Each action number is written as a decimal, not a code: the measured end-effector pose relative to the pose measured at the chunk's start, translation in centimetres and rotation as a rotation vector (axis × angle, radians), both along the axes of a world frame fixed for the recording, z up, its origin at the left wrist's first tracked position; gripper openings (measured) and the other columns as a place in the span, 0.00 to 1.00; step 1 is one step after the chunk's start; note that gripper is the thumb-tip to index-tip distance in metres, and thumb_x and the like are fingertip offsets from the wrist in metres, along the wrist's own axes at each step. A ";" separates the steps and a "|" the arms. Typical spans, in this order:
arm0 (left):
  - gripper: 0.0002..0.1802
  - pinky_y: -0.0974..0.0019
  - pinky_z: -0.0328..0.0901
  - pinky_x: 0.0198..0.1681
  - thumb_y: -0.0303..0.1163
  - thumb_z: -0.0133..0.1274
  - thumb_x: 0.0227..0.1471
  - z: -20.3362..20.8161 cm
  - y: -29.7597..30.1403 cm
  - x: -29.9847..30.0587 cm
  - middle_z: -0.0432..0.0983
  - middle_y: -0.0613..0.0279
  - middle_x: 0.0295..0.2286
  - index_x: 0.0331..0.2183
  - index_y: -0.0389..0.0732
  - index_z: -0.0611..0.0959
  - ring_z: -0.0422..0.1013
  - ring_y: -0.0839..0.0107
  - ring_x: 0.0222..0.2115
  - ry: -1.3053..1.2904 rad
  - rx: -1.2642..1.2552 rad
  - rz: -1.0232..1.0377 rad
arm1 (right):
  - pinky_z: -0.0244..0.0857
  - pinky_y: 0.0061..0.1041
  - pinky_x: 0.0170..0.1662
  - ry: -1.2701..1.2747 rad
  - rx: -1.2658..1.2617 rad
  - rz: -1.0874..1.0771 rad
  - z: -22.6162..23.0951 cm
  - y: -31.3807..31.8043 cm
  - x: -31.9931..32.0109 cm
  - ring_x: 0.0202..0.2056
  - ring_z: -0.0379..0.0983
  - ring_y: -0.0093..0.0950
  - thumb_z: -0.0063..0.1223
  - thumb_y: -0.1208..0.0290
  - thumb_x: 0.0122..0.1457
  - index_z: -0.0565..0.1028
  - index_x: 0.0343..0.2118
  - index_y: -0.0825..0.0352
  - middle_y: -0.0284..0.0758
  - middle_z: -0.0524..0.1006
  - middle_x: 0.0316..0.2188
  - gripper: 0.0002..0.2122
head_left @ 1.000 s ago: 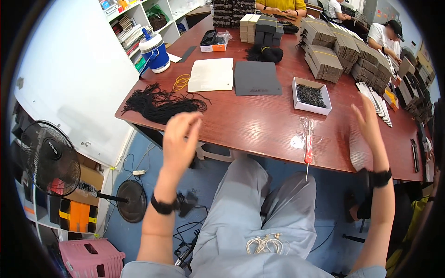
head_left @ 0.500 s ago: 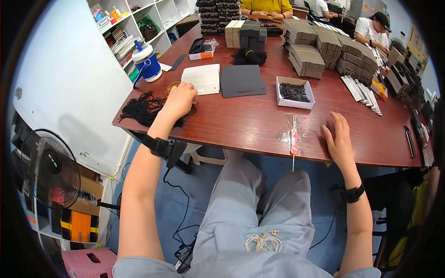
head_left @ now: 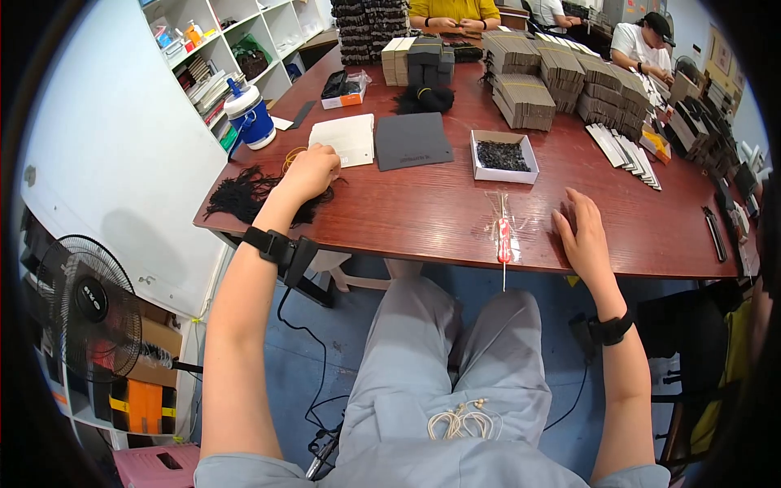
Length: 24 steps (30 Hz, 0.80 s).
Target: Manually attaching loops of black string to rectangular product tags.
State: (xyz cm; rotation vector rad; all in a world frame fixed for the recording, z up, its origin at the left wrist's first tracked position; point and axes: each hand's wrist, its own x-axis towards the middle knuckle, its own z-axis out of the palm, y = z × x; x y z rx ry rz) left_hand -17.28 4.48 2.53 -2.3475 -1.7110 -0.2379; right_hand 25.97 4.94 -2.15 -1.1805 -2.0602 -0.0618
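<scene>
My left hand [head_left: 311, 171] is closed with its fingers curled down at the right end of a loose heap of black cords [head_left: 244, 195]. What its fingertips hold, if anything, is hidden beneath them. Just beyond it lie a white card [head_left: 346, 140] and a dark grey card [head_left: 413, 141], side by side. My right hand [head_left: 582, 232] rests on the table with fingers apart and nothing in it. Between my hands, a red-handled tool [head_left: 503, 240] with a thin metal shaft lies on clear film, its tip sticking out past the table edge. An open white box [head_left: 504, 169] holds small black pieces.
Stacks of grey-brown cards [head_left: 523, 102] fill the far right of the table, with white strips [head_left: 622, 154] nearby. A blue and white jug [head_left: 250, 118] stands at the left edge. A black fan [head_left: 89, 301] is at lower left. Other people sit across the table.
The whole view has shifted slightly, moving the table items a little left and up. My left hand stays by the black cords, my right hand on the table.
</scene>
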 end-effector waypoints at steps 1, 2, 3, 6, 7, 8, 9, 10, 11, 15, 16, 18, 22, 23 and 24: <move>0.04 0.63 0.60 0.37 0.25 0.51 0.34 0.0 0.2 0.1 0.68 0.60 0.25 0.21 0.39 0.74 0.63 0.61 0.34 0.038 0.004 0.009 | 0.55 0.32 0.46 -0.001 0.009 -0.002 0.0 0.0 0.1 0.45 0.58 0.41 0.47 0.70 0.50 0.61 0.43 0.70 0.46 0.65 0.40 0.18; 0.04 0.63 0.60 0.37 0.25 0.51 0.34 0.0 0.1 0.1 0.68 0.60 0.25 0.21 0.39 0.74 0.63 0.61 0.34 0.036 0.006 0.006 | 0.55 0.32 0.46 -0.003 0.011 -0.005 0.0 0.0 0.1 0.45 0.58 0.41 0.47 0.70 0.50 0.61 0.43 0.70 0.46 0.65 0.40 0.18; 0.04 0.63 0.60 0.36 0.25 0.51 0.34 -0.1 -0.1 0.1 0.68 0.59 0.25 0.20 0.39 0.74 0.64 0.62 0.33 -0.025 0.024 0.011 | 0.55 0.32 0.45 0.013 -0.007 0.007 -0.1 0.0 -0.1 0.44 0.59 0.41 0.47 0.70 0.49 0.62 0.43 0.71 0.46 0.65 0.39 0.18; 0.05 0.65 0.60 0.36 0.25 0.51 0.36 -0.3 -0.4 0.8 0.69 0.58 0.25 0.21 0.37 0.73 0.65 0.63 0.32 -0.249 0.039 0.001 | 0.55 0.32 0.45 0.027 -0.023 0.017 -0.1 0.0 -0.4 0.44 0.59 0.41 0.47 0.70 0.49 0.62 0.43 0.71 0.46 0.65 0.39 0.18; 0.05 0.66 0.59 0.36 0.25 0.51 0.36 -0.3 -0.3 1.4 0.69 0.58 0.25 0.22 0.36 0.73 0.65 0.63 0.31 -0.411 0.033 -0.016 | 0.56 0.32 0.45 0.025 -0.023 0.015 0.0 0.0 -0.3 0.43 0.60 0.41 0.47 0.70 0.49 0.62 0.43 0.71 0.46 0.66 0.38 0.18; 0.05 0.66 0.59 0.36 0.25 0.51 0.36 -0.4 -0.2 2.2 0.69 0.58 0.25 0.22 0.36 0.73 0.65 0.63 0.31 -0.416 0.034 -0.026 | 0.56 0.32 0.45 0.020 -0.020 0.005 0.0 0.0 -0.2 0.43 0.60 0.41 0.47 0.70 0.49 0.62 0.43 0.71 0.46 0.66 0.38 0.18; 0.05 0.65 0.59 0.36 0.26 0.51 0.36 -0.3 -0.5 3.5 0.69 0.57 0.24 0.22 0.37 0.73 0.65 0.62 0.31 -0.621 0.008 0.016 | 0.56 0.32 0.44 0.016 -0.016 0.009 0.0 0.0 -0.2 0.43 0.60 0.41 0.47 0.70 0.49 0.62 0.42 0.71 0.46 0.66 0.38 0.18; 0.06 0.64 0.59 0.35 0.27 0.51 0.37 -0.2 -0.6 4.2 0.69 0.55 0.24 0.22 0.37 0.73 0.65 0.60 0.31 -0.826 -0.020 0.058 | 0.56 0.32 0.44 0.012 -0.012 0.012 0.0 0.0 -0.2 0.43 0.60 0.41 0.47 0.70 0.49 0.62 0.42 0.71 0.46 0.66 0.38 0.18; 0.06 0.64 0.59 0.35 0.27 0.51 0.37 -0.3 -0.4 4.2 0.69 0.55 0.24 0.22 0.37 0.73 0.65 0.60 0.31 -0.830 -0.020 0.056 | 0.56 0.32 0.44 0.007 -0.012 0.010 0.0 0.0 -0.2 0.43 0.60 0.41 0.47 0.70 0.49 0.62 0.42 0.71 0.46 0.66 0.38 0.18; 0.09 0.60 0.59 0.36 0.33 0.53 0.37 -0.8 -0.3 2.3 0.69 0.57 0.27 0.24 0.39 0.75 0.64 0.59 0.34 -0.386 0.277 0.209 | 0.56 0.32 0.44 0.000 -0.010 0.012 0.3 -0.3 -0.4 0.43 0.60 0.41 0.47 0.70 0.49 0.62 0.42 0.71 0.46 0.66 0.37 0.17; 0.09 0.59 0.59 0.37 0.34 0.54 0.37 -1.4 -0.4 1.8 0.68 0.57 0.28 0.24 0.40 0.75 0.63 0.59 0.35 -0.276 0.239 0.297 | 0.56 0.31 0.44 -0.005 -0.006 0.005 0.3 -0.3 -0.5 0.42 0.60 0.41 0.47 0.70 0.49 0.62 0.42 0.71 0.46 0.66 0.37 0.17; 0.10 0.57 0.58 0.37 0.37 0.54 0.37 -2.7 -0.7 1.6 0.66 0.58 0.30 0.23 0.41 0.75 0.61 0.58 0.37 -0.177 0.184 0.427 | 0.56 0.32 0.44 -0.005 -0.003 0.006 0.0 -0.2 -0.5 0.42 0.60 0.41 0.47 0.70 0.49 0.63 0.42 0.71 0.46 0.66 0.37 0.17; 0.09 0.59 0.57 0.37 0.36 0.54 0.38 -3.9 -0.1 1.1 0.66 0.58 0.29 0.22 0.41 0.73 0.60 0.59 0.36 -0.348 0.173 0.391 | 0.57 0.32 0.43 -0.013 0.000 0.007 0.1 -0.1 -0.4 0.41 0.61 0.40 0.47 0.70 0.49 0.63 0.41 0.71 0.46 0.67 0.36 0.17; 0.09 0.59 0.57 0.37 0.36 0.54 0.38 -4.1 -0.1 0.8 0.66 0.58 0.29 0.22 0.41 0.73 0.60 0.59 0.36 -0.349 0.173 0.392 | 0.57 0.32 0.43 -0.014 -0.001 0.009 0.1 -0.2 -0.5 0.41 0.61 0.40 0.47 0.70 0.49 0.63 0.41 0.71 0.46 0.67 0.36 0.17; 0.09 0.59 0.57 0.37 0.34 0.53 0.38 -4.1 0.0 0.9 0.66 0.58 0.29 0.22 0.41 0.72 0.60 0.58 0.36 -0.374 0.235 0.306 | 0.57 0.32 0.43 -0.005 -0.007 0.015 0.0 -0.1 -0.5 0.41 0.61 0.40 0.46 0.70 0.49 0.63 0.41 0.71 0.46 0.67 0.36 0.17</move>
